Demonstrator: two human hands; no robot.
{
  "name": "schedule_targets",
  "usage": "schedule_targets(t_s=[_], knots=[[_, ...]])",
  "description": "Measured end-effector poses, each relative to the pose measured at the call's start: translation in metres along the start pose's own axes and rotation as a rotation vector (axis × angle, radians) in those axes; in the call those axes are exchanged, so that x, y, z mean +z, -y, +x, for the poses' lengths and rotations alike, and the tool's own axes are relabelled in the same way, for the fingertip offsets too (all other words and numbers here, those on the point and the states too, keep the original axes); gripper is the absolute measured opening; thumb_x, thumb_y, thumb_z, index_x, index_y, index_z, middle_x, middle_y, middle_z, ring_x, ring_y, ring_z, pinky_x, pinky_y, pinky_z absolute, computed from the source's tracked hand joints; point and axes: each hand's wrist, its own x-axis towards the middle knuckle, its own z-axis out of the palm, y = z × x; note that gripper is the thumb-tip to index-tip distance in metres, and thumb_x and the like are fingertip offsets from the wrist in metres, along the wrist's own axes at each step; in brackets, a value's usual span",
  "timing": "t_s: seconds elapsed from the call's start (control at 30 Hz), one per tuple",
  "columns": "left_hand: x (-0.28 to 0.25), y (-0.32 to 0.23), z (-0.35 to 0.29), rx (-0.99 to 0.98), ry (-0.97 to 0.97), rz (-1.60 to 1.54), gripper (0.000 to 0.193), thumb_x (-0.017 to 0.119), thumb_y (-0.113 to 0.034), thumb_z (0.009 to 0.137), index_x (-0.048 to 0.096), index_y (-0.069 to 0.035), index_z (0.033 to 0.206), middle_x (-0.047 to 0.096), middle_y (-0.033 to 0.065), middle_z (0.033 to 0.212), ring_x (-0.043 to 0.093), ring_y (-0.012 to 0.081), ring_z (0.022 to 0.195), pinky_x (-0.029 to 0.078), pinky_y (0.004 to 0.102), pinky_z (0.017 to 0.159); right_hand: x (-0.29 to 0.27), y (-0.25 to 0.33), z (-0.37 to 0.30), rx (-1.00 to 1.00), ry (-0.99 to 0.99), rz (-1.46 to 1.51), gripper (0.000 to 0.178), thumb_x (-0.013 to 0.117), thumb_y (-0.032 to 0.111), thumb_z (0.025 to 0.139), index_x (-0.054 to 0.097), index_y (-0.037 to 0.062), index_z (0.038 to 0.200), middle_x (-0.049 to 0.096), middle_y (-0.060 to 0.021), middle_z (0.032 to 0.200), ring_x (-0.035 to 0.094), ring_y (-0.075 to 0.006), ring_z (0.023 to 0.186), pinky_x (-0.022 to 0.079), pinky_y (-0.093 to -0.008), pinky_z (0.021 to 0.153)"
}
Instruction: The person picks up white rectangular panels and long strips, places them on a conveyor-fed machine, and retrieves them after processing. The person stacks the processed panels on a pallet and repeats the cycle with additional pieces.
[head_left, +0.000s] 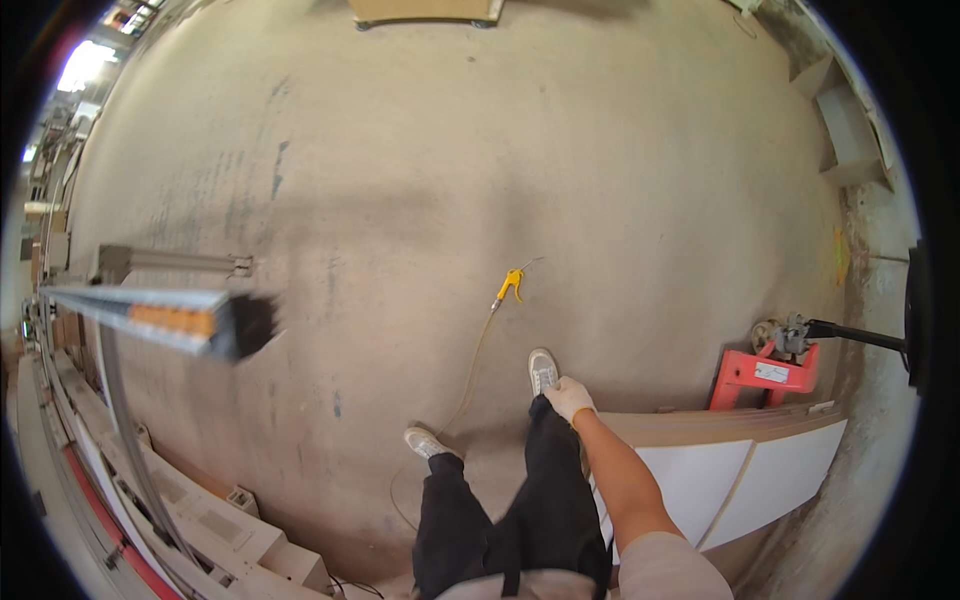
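My right hand (570,399), in a pale work glove, hangs low beside my right thigh, near my shoe in the picture. Its fingers look curled in, and nothing shows in them. Just right of it lies the near corner of a stack of boards (697,478) with white top faces; I cannot tell whether the glove touches them. No part of my left hand shows. On the floor ahead of my feet lies a yellow air blow gun (512,284), its thin hose (470,377) trailing back past my left shoe.
A red pallet truck (765,373) with a black handle stands behind the boards. On the left runs a long machine (215,520), with a blurred metal beam (150,310) jutting over the floor. A cardboard-coloured load (427,10) sits at the far edge. An open box-like piece (850,125) leans at the far right.
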Motion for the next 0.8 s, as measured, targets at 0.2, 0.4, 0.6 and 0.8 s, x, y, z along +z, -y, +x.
schedule_targets(t_s=[0.2, 0.4, 0.6, 0.8], knots=[[0.043, -0.104, 0.009, -0.118, -0.032, 0.177, 0.059, 0.058, -0.058, 0.106, 0.077, -0.004, 0.096, 0.069, 0.0190, 0.074, 0.068, 0.0350, 0.070, 0.054, 0.0526, 0.074, 0.091, 0.054, 0.225, 0.032, -0.035, -0.085, 0.049, 0.062, 0.044, 0.097, 0.074, 0.0016, 0.119, 0.074, -0.0303, 0.119, 0.071, -0.0470, 0.116, 0.056, -0.0555, 0.104], [0.065, -0.159, 0.044, -0.187, -0.053, 0.192, 0.059, 0.058, -0.060, 0.105, 0.077, -0.006, 0.089, 0.070, 0.0154, 0.071, 0.068, 0.0324, 0.069, 0.054, 0.0502, 0.075, 0.167, 0.114, 0.384, 0.123, -0.353, 0.094, 0.062, 0.077, 0.046, 0.089, 0.064, 0.0020, 0.131, 0.075, -0.0265, 0.123, 0.074, -0.0429, 0.113, 0.060, -0.0529, 0.098], [0.080, -0.151, 0.019, -0.221, -0.058, 0.159, 0.059, 0.058, -0.061, 0.104, 0.077, -0.009, 0.081, 0.070, 0.0117, 0.069, 0.069, 0.0298, 0.067, 0.054, 0.0477, 0.075, 0.169, 0.086, 0.411, 0.125, -0.453, 0.292, 0.049, 0.076, 0.028, 0.085, 0.068, -0.0051, 0.120, 0.076, -0.0300, 0.110, 0.074, -0.0470, 0.107, 0.060, -0.0523, 0.093], [0.105, -0.121, -0.042, -0.160, -0.033, 0.089, 0.061, 0.059, -0.062, 0.104, 0.077, -0.012, 0.074, 0.071, 0.0080, 0.066, 0.069, 0.0273, 0.066, 0.054, 0.0452, 0.076, 0.123, 0.036, 0.224, 0.126, -0.269, 0.209, 0.045, 0.060, 0.040, 0.102, 0.073, -0.0030, 0.107, 0.076, -0.0312, 0.101, 0.073, -0.0503, 0.099, 0.058, -0.0566, 0.085]])
